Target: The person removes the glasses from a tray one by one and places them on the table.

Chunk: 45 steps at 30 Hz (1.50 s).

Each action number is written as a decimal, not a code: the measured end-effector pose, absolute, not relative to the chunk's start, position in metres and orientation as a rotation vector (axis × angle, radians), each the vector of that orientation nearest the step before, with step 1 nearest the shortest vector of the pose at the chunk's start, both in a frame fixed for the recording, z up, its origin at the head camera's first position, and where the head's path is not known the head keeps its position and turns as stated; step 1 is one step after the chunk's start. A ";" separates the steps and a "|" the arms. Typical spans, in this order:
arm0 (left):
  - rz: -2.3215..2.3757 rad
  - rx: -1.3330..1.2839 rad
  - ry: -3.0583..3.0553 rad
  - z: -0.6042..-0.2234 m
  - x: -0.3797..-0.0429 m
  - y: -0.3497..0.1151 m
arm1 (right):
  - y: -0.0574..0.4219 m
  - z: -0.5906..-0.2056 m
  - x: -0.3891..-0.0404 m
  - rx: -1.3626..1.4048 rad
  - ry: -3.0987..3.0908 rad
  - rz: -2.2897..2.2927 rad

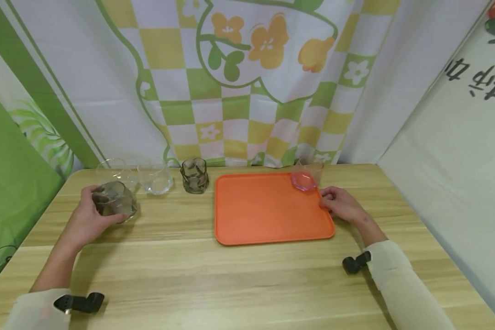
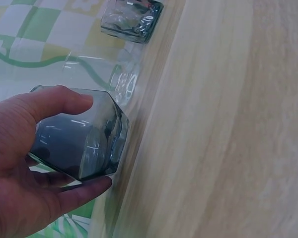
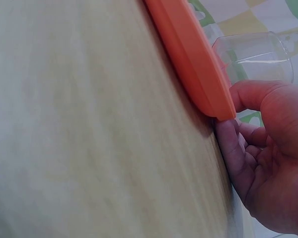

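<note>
The left hand [image 1: 86, 219] curled its fingers round a smoky glass [image 1: 117, 200] at the left of the counter [image 1: 214, 284], near two clear glasses [image 1: 156, 182]. The right hand [image 1: 343, 205] pinched the right rim of an orange tray [image 1: 268, 211]. Black characters [image 1: 484, 82], not surely readable, marked the right-hand cloth [image 1: 458, 151].

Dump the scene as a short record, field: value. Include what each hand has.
left hand: grips smoky faceted tumbler
right hand: pinches right edge of orange tray
far right tray corner: pink-based glass
back row, left to right: first clear glass, second clear glass, second smoky tumbler
surface: wood-grain table
backdrop: checkered floral curtain
</note>
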State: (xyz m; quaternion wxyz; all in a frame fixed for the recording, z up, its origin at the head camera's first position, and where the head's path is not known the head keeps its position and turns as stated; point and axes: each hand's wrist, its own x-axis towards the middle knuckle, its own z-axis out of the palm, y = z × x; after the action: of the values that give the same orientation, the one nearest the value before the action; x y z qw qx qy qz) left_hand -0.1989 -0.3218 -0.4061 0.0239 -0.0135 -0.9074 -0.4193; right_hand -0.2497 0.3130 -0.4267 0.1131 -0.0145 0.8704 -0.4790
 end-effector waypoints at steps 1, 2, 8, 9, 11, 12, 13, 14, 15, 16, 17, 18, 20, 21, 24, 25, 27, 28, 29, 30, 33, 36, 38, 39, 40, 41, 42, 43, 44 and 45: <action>-1.302 -0.046 -2.805 -0.406 -0.199 -0.322 | 0.312 -0.426 -0.250 -0.039 2.554 -1.404; -1.305 -0.050 -2.803 -0.407 -0.198 -0.322 | 0.312 -0.426 -0.249 -0.038 2.554 -1.402; -1.308 -0.070 -2.793 -0.407 -0.197 -0.321 | 0.312 -0.425 -0.249 -0.038 2.554 -1.400; -1.304 -0.071 -2.795 -0.407 -0.197 -0.321 | 0.312 -0.425 -0.249 -0.036 2.555 -1.399; -1.302 -0.072 -2.799 -0.406 -0.197 -0.321 | 0.312 -0.425 -0.249 -0.035 2.555 -1.399; -1.299 -0.073 -2.802 -0.406 -0.197 -0.322 | 0.312 -0.425 -0.249 -0.035 2.556 -1.397; -1.298 -0.074 -2.806 -0.406 -0.197 -0.322 | 0.312 -0.426 -0.249 -0.035 2.557 -1.398; -1.296 -0.074 -2.809 -0.406 -0.197 -0.322 | 0.312 -0.426 -0.249 -0.034 2.556 -1.400; -1.293 -0.073 -2.811 -0.406 -0.197 -0.322 | 0.312 -0.426 -0.250 -0.035 2.556 -1.401; -1.292 -0.074 -2.812 -0.406 -0.197 -0.322 | 0.312 -0.426 -0.250 -0.036 2.556 -1.402; -1.290 -0.075 -2.811 -0.406 -0.197 -0.322 | 0.312 -0.427 -0.250 -0.038 2.558 -1.400; -1.289 -0.077 -2.808 -0.407 -0.197 -0.322 | 0.312 -0.427 -0.250 -0.038 2.558 -1.399; -1.294 -0.081 -2.795 -0.407 -0.197 -0.322 | 0.313 -0.427 -0.249 -0.038 2.558 -1.395; -1.298 -0.082 -2.786 -0.406 -0.197 -0.322 | 0.313 -0.427 -0.249 -0.040 2.559 -1.391; -1.279 -0.074 -2.755 -0.404 -0.195 -0.321 | 0.314 -0.427 -0.248 -0.043 2.559 -1.387; -1.264 -0.060 -2.741 -0.402 -0.195 -0.321 | 0.314 -0.427 -0.249 -0.042 2.559 -1.386; -1.228 -0.024 -2.712 -0.398 -0.192 -0.320 | 0.314 -0.427 -0.249 -0.047 2.557 -1.387; -1.214 -0.006 -2.695 -0.395 -0.191 -0.319 | 0.314 -0.427 -0.249 -0.047 2.556 -1.390; -1.203 0.011 -2.678 -0.393 -0.190 -0.318 | 0.314 -0.427 -0.249 -0.046 2.555 -1.392; -1.190 0.024 -2.660 -0.390 -0.189 -0.316 | 0.313 -0.427 -0.250 -0.044 2.554 -1.395; -1.154 0.003 -2.607 -0.381 -0.187 -0.312 | 0.313 -0.426 -0.250 -0.043 2.554 -1.395; -1.095 -0.052 -2.562 -0.373 -0.184 -0.305 | 0.313 -0.426 -0.250 -0.039 2.555 -1.393; -1.069 -0.090 -2.530 -0.368 -0.183 -0.299 | 0.312 -0.426 -0.250 -0.042 2.556 -1.389; -1.070 -0.106 -2.511 -0.366 -0.182 -0.295 | 0.313 -0.426 -0.250 -0.046 2.556 -1.387; -1.071 -0.121 -2.493 -0.364 -0.181 -0.291 | 0.313 -0.426 -0.250 -0.049 2.556 -1.385; -1.074 -0.136 -2.473 -0.363 -0.180 -0.287 | 0.313 -0.426 -0.250 -0.051 2.557 -1.383; -1.080 -0.151 -2.451 -0.361 -0.180 -0.283 | 0.313 -0.426 -0.249 -0.056 2.557 -1.380; -1.092 -0.166 -2.431 -0.360 -0.180 -0.279 | 0.313 -0.426 -0.249 -0.058 2.558 -1.378; -1.113 -0.183 -2.410 -0.360 -0.180 -0.274 | 0.313 -0.426 -0.249 -0.057 2.558 -1.378; -1.129 -0.201 -2.396 -0.359 -0.181 -0.270 | 0.313 -0.426 -0.249 -0.055 2.559 -1.378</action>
State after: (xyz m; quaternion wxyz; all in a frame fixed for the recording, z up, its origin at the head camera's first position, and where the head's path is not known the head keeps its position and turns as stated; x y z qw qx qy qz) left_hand -0.1808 -0.2702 -0.3589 0.2402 -0.0735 -0.8756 -0.4126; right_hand -0.2493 0.3133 -0.4262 0.1170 -0.0188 0.8743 -0.4706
